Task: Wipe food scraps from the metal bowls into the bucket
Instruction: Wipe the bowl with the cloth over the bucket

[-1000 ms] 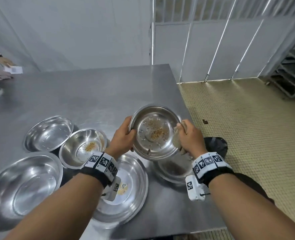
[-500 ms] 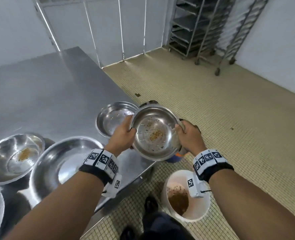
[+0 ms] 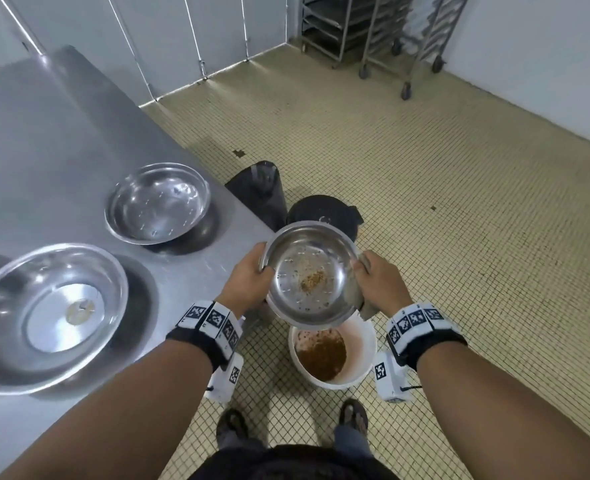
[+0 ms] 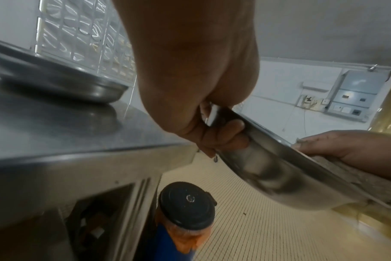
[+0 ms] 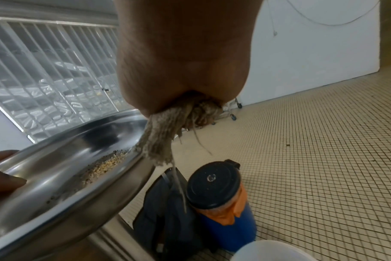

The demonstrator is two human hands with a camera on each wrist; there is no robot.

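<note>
Round stainless bowl (image 3: 312,275), polished, shallow, tilted; brown crumbly scraps (image 3: 312,283) stuck on its inner base. Held in the air just above the bucket (image 3: 362,367), off the counter (image 3: 61,140) edge. Left hand (image 3: 248,282) grips the left rim, thumb inside. Right hand (image 3: 380,284) clutches a frayed beige woven cloth (image 5: 167,130) against the right rim. Bucket: white plastic, round, on tiled floor, brown mush inside. Two more steel bowls (image 3: 156,202) on the brushed-steel counter. No legible writing.
</note>
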